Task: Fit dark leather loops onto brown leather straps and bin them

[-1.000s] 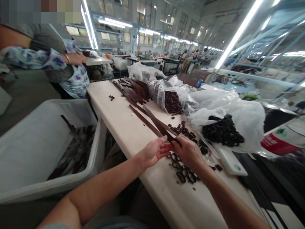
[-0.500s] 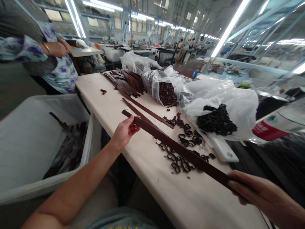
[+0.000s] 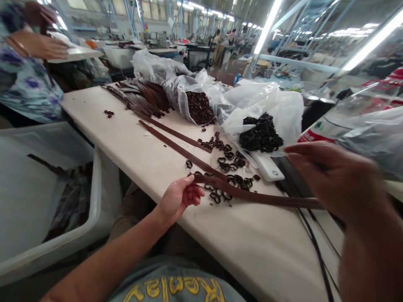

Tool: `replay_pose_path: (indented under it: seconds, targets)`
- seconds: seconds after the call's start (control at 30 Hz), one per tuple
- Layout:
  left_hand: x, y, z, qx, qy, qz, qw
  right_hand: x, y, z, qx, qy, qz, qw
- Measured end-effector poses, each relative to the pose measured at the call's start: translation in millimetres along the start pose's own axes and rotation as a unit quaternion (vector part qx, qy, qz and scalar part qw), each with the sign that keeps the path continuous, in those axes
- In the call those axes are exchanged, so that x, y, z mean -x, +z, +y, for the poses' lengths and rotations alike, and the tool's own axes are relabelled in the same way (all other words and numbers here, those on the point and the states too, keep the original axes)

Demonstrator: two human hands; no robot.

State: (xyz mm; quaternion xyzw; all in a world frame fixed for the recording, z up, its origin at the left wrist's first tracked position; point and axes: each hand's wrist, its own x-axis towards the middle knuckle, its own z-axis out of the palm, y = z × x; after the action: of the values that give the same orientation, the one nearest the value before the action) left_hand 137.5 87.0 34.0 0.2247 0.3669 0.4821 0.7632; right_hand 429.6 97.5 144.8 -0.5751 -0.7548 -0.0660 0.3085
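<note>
A long dark brown leather strap [image 3: 258, 197] stretches across the cream table [image 3: 132, 142] just above its surface. My left hand [image 3: 179, 197] grips one end of it near the table's front edge, fingers curled. My right hand [image 3: 340, 180], blurred and close to the camera, is closed on the strap's other end at the right. Small dark rings [image 3: 229, 165] lie scattered under and behind the strap. Two more straps [image 3: 176, 144] lie flat on the table beyond them.
A pile of brown straps [image 3: 141, 98] lies at the far end. Clear bags hold brown loops [image 3: 198, 107] and black rings [image 3: 260, 134]. A white bin [image 3: 47, 201] with straps stands at the left. Another person in a flowered sleeve [image 3: 22, 75] stands at the far left.
My right hand pulled the strap's end farther right and up toward the camera. My left hand slid along the strap to its other end, near the table's front edge.
</note>
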Motion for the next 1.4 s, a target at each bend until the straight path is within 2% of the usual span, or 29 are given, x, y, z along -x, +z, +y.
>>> replay_pose_path:
  seconds: [0.1, 0.17, 0.23, 0.33, 0.47, 0.6, 0.73, 0.87, 1.03, 1.17, 1.23, 1.3, 1.33, 1.4]
  targets:
    - [7.2, -0.7, -1.5, -0.033, 0.009, 0.006, 0.999, -5.2, 57.1, -60.3, -0.106, -0.049, -0.11, 0.987]
    - [12.8, -6.0, -0.2, -0.048, 0.011, 0.026, 0.998, 2.7, 91.1, -88.7, -0.151, -0.07, -0.18, 0.969]
    - [17.2, -13.5, 1.6, -0.05, 0.011, 0.053, 0.997, 11.7, 117.0, -105.4, -0.2, -0.075, -0.217, 0.952]
    - [19.3, -24.4, 4.4, -0.032, 0.008, 0.1, 0.994, 16.6, 140.2, -115.0, -0.201, -0.085, -0.232, 0.948]
    - [18.1, -31.8, 4.4, -0.009, 0.0, 0.124, 0.992, 12.6, 151.6, -114.6, -0.214, -0.098, -0.22, 0.947]
    - [19.3, -34.7, -1.7, -0.046, 0.001, 0.125, 0.991, 18.8, 151.2, -106.8, -0.263, -0.061, -0.218, 0.938]
    - [21.1, -37.1, -9.2, -0.135, 0.0, 0.077, 0.988, 33.9, 145.7, -97.9, -0.279, 0.008, -0.245, 0.928]
    - [20.4, -39.0, -11.5, -0.232, 0.021, 0.029, 0.972, 45.8, 141.7, -92.4, -0.283, 0.002, -0.22, 0.934]
    - [6.0, -42.6, 12.6, -0.388, 0.045, -0.016, 0.921, 49.1, 140.9, -92.2, -0.217, -0.069, -0.192, 0.955]
    - [-35.0, -40.8, 48.5, -0.403, 0.149, 0.063, 0.901, 50.9, 147.1, -99.7, -0.17, -0.106, -0.217, 0.955]
    - [-64.5, -35.7, 62.1, -0.441, 0.189, 0.064, 0.875, 54.3, 151.4, -104.3, -0.16, -0.118, -0.242, 0.95]
    - [-96.0, -27.7, 69.7, -0.515, 0.209, 0.036, 0.831, 58.3, 155.2, -107.4, -0.149, -0.125, -0.265, 0.944]
    - [-111.5, -22.7, 71.2, -0.566, 0.217, 0.023, 0.795, 60.1, 156.9, -108.2, -0.145, -0.128, -0.274, 0.942]
    - [-140.3, -11.3, 70.3, -0.674, 0.23, 0.008, 0.702, 63.1, 159.9, -108.5, -0.138, -0.133, -0.29, 0.938]
